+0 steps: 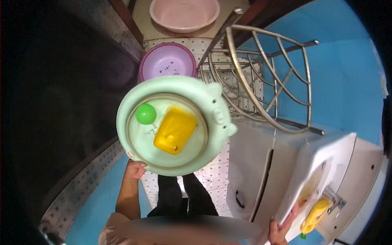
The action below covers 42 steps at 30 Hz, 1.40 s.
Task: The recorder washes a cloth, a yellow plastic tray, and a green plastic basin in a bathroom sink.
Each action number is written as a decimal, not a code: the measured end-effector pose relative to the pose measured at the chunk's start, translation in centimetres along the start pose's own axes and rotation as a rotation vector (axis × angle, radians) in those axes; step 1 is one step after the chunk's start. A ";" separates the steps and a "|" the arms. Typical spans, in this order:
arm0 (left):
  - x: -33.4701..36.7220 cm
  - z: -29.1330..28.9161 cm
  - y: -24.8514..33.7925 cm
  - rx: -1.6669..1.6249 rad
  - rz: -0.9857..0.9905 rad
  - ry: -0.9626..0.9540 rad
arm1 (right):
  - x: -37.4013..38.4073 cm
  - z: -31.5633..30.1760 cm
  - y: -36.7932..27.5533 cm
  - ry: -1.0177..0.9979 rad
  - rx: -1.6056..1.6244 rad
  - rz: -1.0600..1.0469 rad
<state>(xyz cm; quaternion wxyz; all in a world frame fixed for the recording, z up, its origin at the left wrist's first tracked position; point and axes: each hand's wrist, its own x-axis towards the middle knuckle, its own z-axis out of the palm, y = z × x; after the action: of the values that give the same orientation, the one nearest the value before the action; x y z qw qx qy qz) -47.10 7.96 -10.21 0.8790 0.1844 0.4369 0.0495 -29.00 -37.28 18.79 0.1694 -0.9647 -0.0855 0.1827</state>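
My left hand (pixel 134 169) grips the lower left rim of a pale green washbasin (pixel 218 110) with a pig-face edge, held up above the floor. Inside the basin lie a small bright green ball (pixel 145 114) and a yellow rectangular plastic container (pixel 175 130) with rounded corners. Over at the lower right, my right hand (pixel 281 228) rests on the near edge of the white sink (pixel 314 159), thumb and fingers apart. Beyond its fingers a yellow bottle (pixel 315 216) with a green cap lies beside the metal faucet (pixel 335 199).
A purple basin (pixel 168 61) stands on the tiled floor, and a pink basin (pixel 184 15) sits farther off. On the right, a tall metal rack (pixel 271 77) stands against the blue wall (pixel 347 77). A white cabinet (pixel 249 159) is under the sink. Dark surface lines the left.
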 end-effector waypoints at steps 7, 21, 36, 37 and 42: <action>-10.7 18.3 4.9 -0.014 0.135 -0.236 | 0.8 0.4 -1.8 0.126 0.086 -0.037; -22.5 35.1 7.1 0.240 -0.207 -0.479 | -3.0 -1.5 -1.3 0.514 0.796 0.166; -26.8 39.4 7.7 0.533 -0.302 -0.638 | -8.6 -14.5 -16.4 0.720 -0.139 -0.045; -27.1 39.5 7.9 0.548 -0.304 -0.654 | -8.7 -14.3 -16.2 0.726 -0.138 -0.036; -27.8 39.2 8.6 0.625 -0.291 -0.691 | -9.7 -13.8 -15.6 0.761 -0.095 0.125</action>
<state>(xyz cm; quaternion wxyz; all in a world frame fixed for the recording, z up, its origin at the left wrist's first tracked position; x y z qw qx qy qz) -32.73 -1.98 35.36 0.8730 0.3822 0.1348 -0.2713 -34.24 -29.07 39.57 0.1326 -0.9737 0.0342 -0.1823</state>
